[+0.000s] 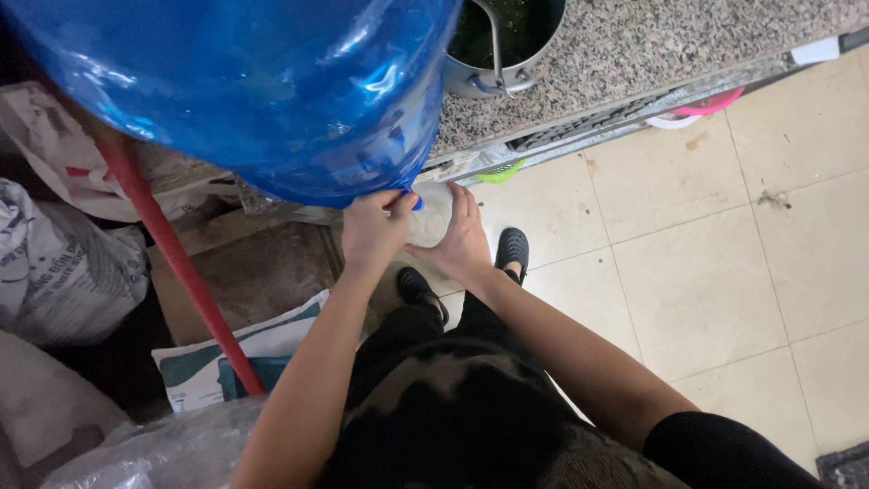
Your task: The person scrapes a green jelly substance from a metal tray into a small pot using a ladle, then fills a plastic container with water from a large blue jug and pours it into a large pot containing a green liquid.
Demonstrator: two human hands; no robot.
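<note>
Left hand (373,228) pinched on small blue tap at bottom of blue jug (262,81), directly above. Right hand (463,237), just beside, cupped around pale container (433,215) held under tap. Fill level hidden; flow not visible. Pot (502,45) on worktop (652,45) beyond hands.

Big blue translucent plastic water jug (262,91), glossy, smooth. Round steel pot (502,54), shiny metal. Speckled granite countertop (652,45), polished. Beige floor tiles (715,263), smooth, scuffed. Woven white plastic sacks (63,272), matt.
</note>
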